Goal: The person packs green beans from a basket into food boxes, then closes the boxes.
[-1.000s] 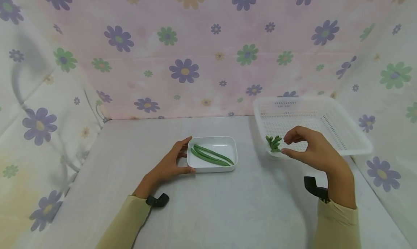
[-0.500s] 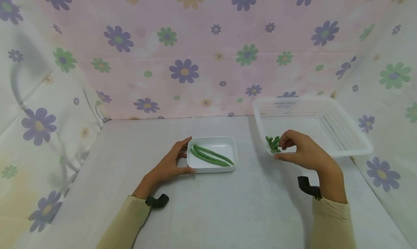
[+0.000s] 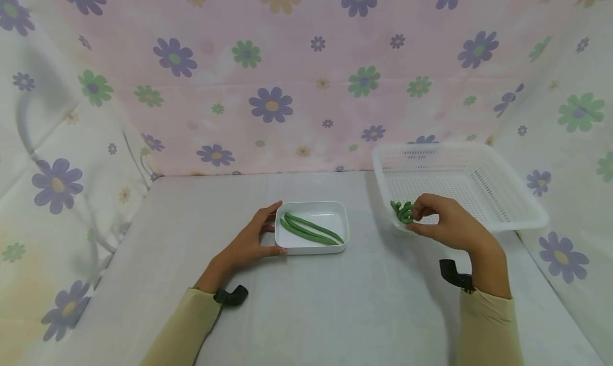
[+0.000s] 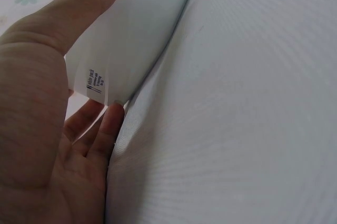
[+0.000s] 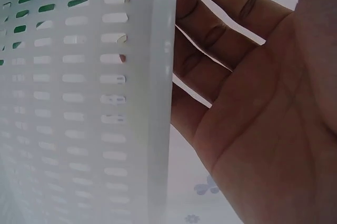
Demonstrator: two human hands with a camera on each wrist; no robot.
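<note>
My left hand (image 3: 251, 238) holds a small white rectangular dish (image 3: 313, 250) by its left end, thumb on the near side and fingers at the far corner. Several long green beans (image 3: 308, 232) lie in that dish. In the left wrist view the thumb and fingertips touch the dish's outer wall (image 4: 131, 34). Over the near left corner of a white perforated basket (image 3: 522, 196), my right hand (image 3: 447, 225) pinches at a bunch of green beans (image 3: 401, 210). The right wrist view shows its fingers reaching over the basket rim, with their tips hidden.
A white cloth (image 3: 335, 313) covers the table. A pink flowered curtain (image 3: 306, 132) hangs behind, and pale flowered cloth (image 3: 570, 158) closes off both sides. The basket stands at the back right, close to the right-hand cloth.
My right hand has moved left and slightly down, and its fingers have closed in on the green beans, which have shifted a little. My left hand and the dish have stayed put.
</note>
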